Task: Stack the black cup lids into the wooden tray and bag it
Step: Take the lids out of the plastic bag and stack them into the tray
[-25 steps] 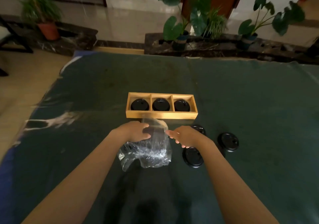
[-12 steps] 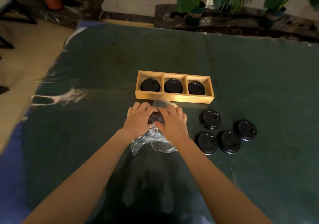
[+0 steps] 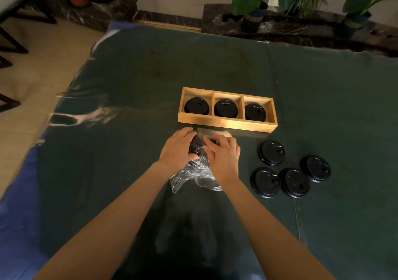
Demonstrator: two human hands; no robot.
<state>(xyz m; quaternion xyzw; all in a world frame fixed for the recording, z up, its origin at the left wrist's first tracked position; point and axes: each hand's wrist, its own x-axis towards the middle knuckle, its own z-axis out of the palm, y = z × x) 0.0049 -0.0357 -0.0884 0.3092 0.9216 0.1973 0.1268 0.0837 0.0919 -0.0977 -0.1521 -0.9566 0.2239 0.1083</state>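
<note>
Dark green cloth-covered surface carries everything. Wooden tray, three compartments, lies just beyond both hands; each compartment holds black cup lids, whether one or a stack cannot be told from above. Clear plastic bag sits crumpled between the wrists, its open end under the fingers, and it appears to hold a dark stack of lids, not the tray. Four loose lids lie flat to the right of the right hand, near but apart from it, none overlapping. Left hand is curled round the left side of the bag's dark contents, gripping through the film. Right hand lies over the top right of the bag, fingers pressed on the plastic, pinching or flattening it; which, I cannot tell. Judgement: bag handling is in hand, stacking unfinished. Next move likely calls for working the bag mouth open with both hands, then fetching the loose lids.
</note>
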